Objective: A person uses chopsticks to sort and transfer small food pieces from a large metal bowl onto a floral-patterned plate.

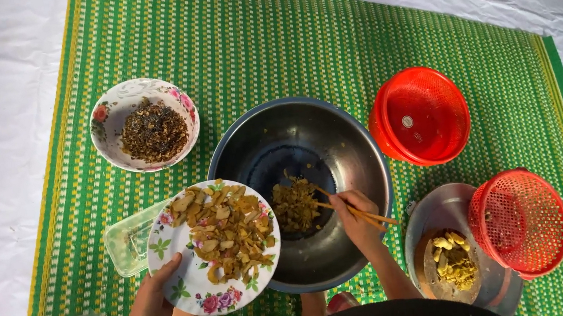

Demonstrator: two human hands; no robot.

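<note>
The left hand point(153, 300) is gripping the flowered plate point(193, 284) of food at lower left, tilted over the metal bowl point(307, 134); the right hand point(355, 214) is closing around chopsticks point(344, 207) touching the food in the bowl's centre.

One view only — your head camera looks almost straight down from above onto the green mat point(297, 43), close enough that the steel bowl point(357, 142) fills the centre, your forearms entering from the bottom edge.
</note>
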